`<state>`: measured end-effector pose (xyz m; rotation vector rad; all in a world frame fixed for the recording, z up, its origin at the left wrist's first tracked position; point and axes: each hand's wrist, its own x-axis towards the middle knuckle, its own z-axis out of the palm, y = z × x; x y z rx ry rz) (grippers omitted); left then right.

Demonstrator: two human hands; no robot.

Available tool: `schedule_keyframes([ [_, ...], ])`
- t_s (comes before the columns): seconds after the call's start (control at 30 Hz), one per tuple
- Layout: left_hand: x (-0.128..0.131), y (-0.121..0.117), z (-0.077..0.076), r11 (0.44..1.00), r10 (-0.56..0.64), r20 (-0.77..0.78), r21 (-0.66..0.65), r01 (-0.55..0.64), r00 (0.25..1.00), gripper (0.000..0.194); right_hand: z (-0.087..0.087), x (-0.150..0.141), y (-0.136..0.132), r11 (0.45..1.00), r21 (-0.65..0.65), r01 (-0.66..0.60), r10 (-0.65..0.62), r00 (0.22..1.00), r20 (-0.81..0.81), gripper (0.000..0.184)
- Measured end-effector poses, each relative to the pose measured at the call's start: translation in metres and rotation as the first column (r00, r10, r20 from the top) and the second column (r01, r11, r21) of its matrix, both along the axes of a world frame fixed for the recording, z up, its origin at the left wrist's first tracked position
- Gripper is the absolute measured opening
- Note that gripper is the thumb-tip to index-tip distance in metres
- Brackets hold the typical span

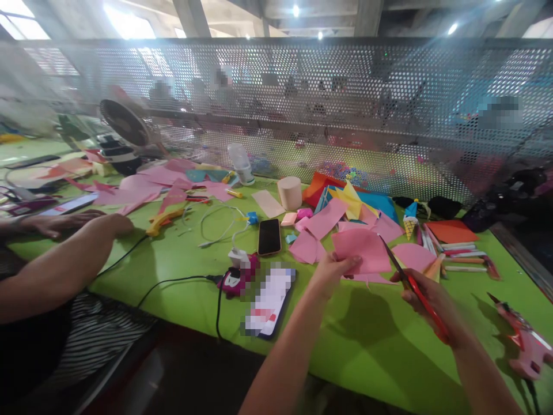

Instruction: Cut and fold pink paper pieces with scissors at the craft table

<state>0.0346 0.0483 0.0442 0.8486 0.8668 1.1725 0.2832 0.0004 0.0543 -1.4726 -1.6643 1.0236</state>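
My left hand (332, 271) pinches a pink sheet (362, 249) by its lower left part and holds it above the green table. A pair of red-handled scissors (417, 294) is in my right hand (432, 302), fingers wrapped round the handles. The scissor blades point up and left, at the right edge of the pink sheet; whether they touch it I cannot tell. Behind and around the sheet lie more pink pieces (326, 218), a yellow piece (356, 199) and a blue one (382, 206).
A lit phone (271, 302), a dark phone (269, 237) and a power strip (237, 276) with cables lie to the left. A pink glue gun (525, 340) rests at the right edge. Another person's arm (64, 265) is at far left. A perforated metal screen (276, 104) stands behind.
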Motion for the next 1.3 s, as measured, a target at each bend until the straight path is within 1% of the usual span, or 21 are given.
schedule_keyframes([
  [0.07, 0.000, 0.000, 0.000, 1.000, -0.007, -0.001, 0.006, 0.007, 1.000, 0.050, 0.000, 0.000, 0.000, 0.999, -0.038, 0.021, -0.023, 0.999, -0.038, 0.047],
  [0.13, 0.000, 0.000, 0.000, 1.000, -0.014, -0.001, 0.009, 0.014, 1.000, 0.050, -0.001, 0.002, 0.001, 0.997, -0.073, 0.015, -0.019, 0.998, -0.053, 0.045],
  [0.27, -0.001, 0.001, 0.000, 1.000, -0.010, -0.002, -0.009, 0.010, 1.000, 0.052, -0.002, 0.007, 0.004, 0.995, -0.103, -0.010, 0.009, 1.000, -0.016, 0.043],
  [0.47, -0.002, 0.002, -0.002, 1.000, -0.008, -0.015, 0.000, 0.009, 1.000, 0.050, 0.003, 0.004, 0.000, 0.999, -0.024, 0.039, -0.038, 0.999, 0.039, 0.040],
  [0.6, -0.002, 0.003, -0.006, 1.000, -0.013, -0.033, 0.006, 0.013, 0.999, 0.047, 0.002, 0.005, 0.002, 0.998, 0.017, 0.059, -0.060, 0.996, 0.071, 0.036],
  [0.77, -0.003, 0.003, -0.005, 1.000, -0.024, -0.037, 0.004, 0.025, 0.999, 0.047, -0.004, 0.010, 0.006, 0.999, -0.026, 0.026, -0.025, 0.999, 0.048, 0.039],
  [0.87, -0.003, 0.002, -0.004, 1.000, -0.019, -0.020, -0.001, 0.019, 1.000, 0.048, -0.008, 0.012, 0.007, 0.996, 0.025, 0.085, -0.087, 0.994, 0.060, 0.041],
  [0.97, -0.003, 0.002, -0.002, 1.000, 0.000, 0.009, -0.023, 0.001, 1.000, 0.050, -0.012, 0.016, 0.013, 0.989, 0.053, 0.137, -0.143, 0.980, 0.141, 0.045],
  [1.03, -0.003, 0.002, -0.001, 0.999, 0.021, 0.032, -0.037, -0.020, 0.999, 0.052, -0.014, 0.022, 0.020, 0.983, 0.073, 0.167, -0.181, 0.943, 0.281, 0.046],
  [1.07, -0.003, 0.002, 0.000, 0.999, 0.035, 0.040, -0.042, -0.033, 0.999, 0.053, -0.015, 0.025, 0.024, 0.978, 0.092, 0.187, -0.208, 0.901, 0.380, 0.046],
  [1.13, -0.003, 0.003, 0.000, 0.996, 0.075, 0.046, -0.042, -0.073, 0.996, 0.052, -0.018, 0.031, 0.032, 0.969, 0.136, 0.207, -0.247, 0.780, 0.575, 0.043],
  [1.17, -0.003, 0.004, 0.000, 0.994, 0.100, 0.046, -0.039, -0.098, 0.994, 0.052, -0.021, 0.034, 0.035, 0.967, 0.155, 0.203, -0.255, 0.720, 0.646, 0.042],
  [1.23, -0.003, 0.005, -0.002, 0.989, 0.146, 0.044, -0.030, -0.145, 0.988, 0.051, -0.029, 0.040, 0.040, 0.967, 0.189, 0.170, -0.254, 0.639, 0.726, 0.041],
  [1.3, -0.003, 0.007, -0.004, 0.984, 0.175, 0.040, -0.024, -0.174, 0.984, 0.051, -0.036, 0.046, 0.044, 0.964, 0.233, 0.127, -0.261, 0.602, 0.754, 0.044],
])
